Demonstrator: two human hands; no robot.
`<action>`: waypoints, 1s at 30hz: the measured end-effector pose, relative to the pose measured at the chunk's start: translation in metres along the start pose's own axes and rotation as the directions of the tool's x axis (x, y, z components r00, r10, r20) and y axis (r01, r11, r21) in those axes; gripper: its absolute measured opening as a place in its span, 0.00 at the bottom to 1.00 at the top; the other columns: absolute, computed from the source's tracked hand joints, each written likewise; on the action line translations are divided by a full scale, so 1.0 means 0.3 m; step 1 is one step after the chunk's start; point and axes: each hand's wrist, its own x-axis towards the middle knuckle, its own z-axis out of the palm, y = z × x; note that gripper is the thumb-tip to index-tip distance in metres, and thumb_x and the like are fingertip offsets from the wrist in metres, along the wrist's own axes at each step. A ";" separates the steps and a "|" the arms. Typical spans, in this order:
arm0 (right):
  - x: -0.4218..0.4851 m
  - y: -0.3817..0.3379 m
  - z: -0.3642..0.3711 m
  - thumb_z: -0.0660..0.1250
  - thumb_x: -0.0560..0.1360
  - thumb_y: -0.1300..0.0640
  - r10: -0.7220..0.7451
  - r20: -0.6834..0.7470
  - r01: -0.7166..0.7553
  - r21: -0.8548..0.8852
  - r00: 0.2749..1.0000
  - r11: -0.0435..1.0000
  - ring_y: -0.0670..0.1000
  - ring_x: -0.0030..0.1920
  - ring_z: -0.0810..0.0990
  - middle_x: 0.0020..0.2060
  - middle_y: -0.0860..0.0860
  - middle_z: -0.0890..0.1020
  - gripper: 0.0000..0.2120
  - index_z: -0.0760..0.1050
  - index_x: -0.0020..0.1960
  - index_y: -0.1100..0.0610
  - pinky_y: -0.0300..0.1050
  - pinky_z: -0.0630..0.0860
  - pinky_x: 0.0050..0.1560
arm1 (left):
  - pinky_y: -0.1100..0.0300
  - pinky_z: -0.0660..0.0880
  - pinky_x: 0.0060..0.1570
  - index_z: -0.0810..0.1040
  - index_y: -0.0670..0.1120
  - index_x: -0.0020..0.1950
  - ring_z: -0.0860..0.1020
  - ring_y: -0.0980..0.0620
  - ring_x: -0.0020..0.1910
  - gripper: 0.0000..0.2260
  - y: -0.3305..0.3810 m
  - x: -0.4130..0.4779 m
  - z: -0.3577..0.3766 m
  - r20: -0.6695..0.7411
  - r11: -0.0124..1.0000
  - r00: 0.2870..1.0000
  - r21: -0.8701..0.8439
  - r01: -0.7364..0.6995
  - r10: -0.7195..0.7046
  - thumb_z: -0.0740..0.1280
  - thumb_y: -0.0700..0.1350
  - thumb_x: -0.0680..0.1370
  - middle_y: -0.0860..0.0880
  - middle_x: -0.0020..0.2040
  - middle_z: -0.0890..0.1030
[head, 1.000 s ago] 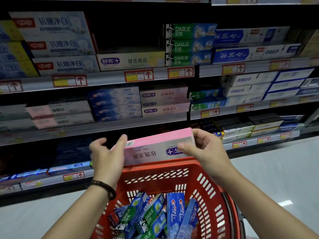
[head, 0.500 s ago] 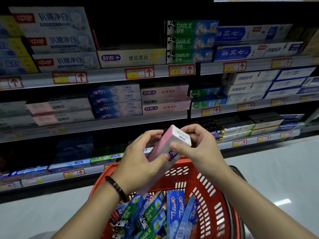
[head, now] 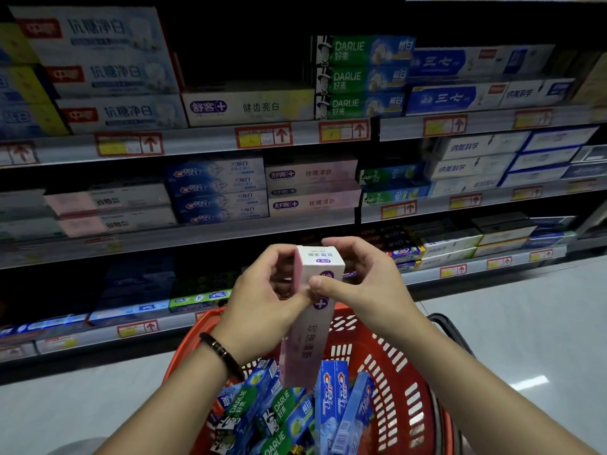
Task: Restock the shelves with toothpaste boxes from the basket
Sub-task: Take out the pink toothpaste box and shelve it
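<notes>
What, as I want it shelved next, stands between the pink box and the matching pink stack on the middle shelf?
Nothing visible. The left hand and right hand hold the pink box above the red basket, with only open air up to the pink stack.

Dim store lighting, strong vignette, upper corners near black. Deep shadow in shelves [head: 210,139] recesses, bottom-left rows barely legible. Overhead glare streak on floor [head: 528,380] at right. Sharpest at centre: pink toothpaste box [head: 320,264], basket [head: 423,372] wall. Soft, smeared print toward left and right edges; shelf lines bowed by wide-angle lens.
</notes>
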 end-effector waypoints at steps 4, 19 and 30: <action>0.009 0.013 -0.027 0.86 0.66 0.45 0.050 0.035 -0.049 -0.011 0.998 0.999 0.50 0.54 0.86 0.57 0.48 0.86 0.34 0.78 0.68 0.47 0.52 0.84 0.58 | 0.56 0.84 0.50 0.70 0.65 0.72 0.86 0.53 0.51 0.29 0.000 -0.004 -0.004 -0.055 1.000 0.999 -0.029 -0.001 0.000 0.77 0.47 0.76 0.54 0.51 0.87; 0.010 0.060 -0.069 0.86 0.67 0.53 0.327 0.202 -0.304 -0.135 0.923 0.943 0.49 0.54 0.87 0.54 0.50 0.88 0.28 0.80 0.63 0.53 0.55 0.83 0.62 | 0.49 0.85 0.43 0.72 0.50 0.60 0.87 0.45 0.45 0.14 0.019 0.045 -0.051 -0.411 0.804 0.843 -0.593 0.042 -0.347 0.73 0.40 0.80 0.41 0.52 0.87; 0.014 0.039 -0.080 0.80 0.74 0.56 0.468 0.201 -0.497 0.128 0.861 0.858 0.59 0.49 0.89 0.56 0.58 0.87 0.22 0.78 0.64 0.61 0.49 0.85 0.47 | 0.49 0.85 0.43 0.69 0.47 0.68 0.87 0.46 0.48 0.18 0.026 0.055 -0.083 -0.491 0.695 0.748 -0.717 -0.055 -0.447 0.71 0.41 0.81 0.42 0.54 0.86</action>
